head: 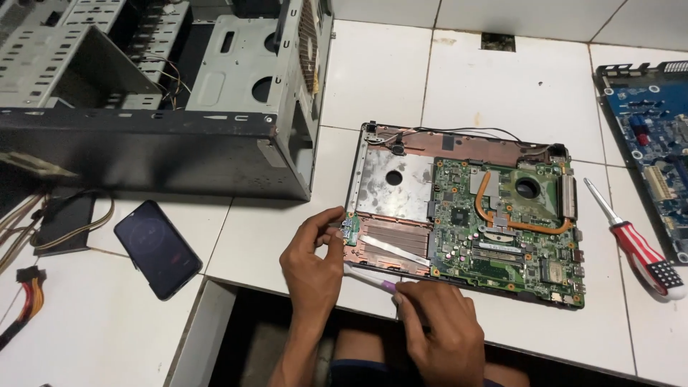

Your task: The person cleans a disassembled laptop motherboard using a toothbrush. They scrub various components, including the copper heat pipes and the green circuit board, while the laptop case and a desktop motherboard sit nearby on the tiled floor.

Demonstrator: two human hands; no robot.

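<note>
With the left hand [312, 269] pinching the small green board [351, 231] at the opened laptop base [466, 215] on the tiled surface [387, 79], the right hand's [441, 333] closed grip should stroke the toothbrush [369, 278] lightly, avoiding the white ribbon cable [401, 251]

Both hands [315, 269] [441, 330] at opened laptop [466, 215] (toothbrush [369, 278] between)

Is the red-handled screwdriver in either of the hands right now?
No. The screwdriver lies on the tiled table right of the laptop board, while the right hand holds a toothbrush.
</note>
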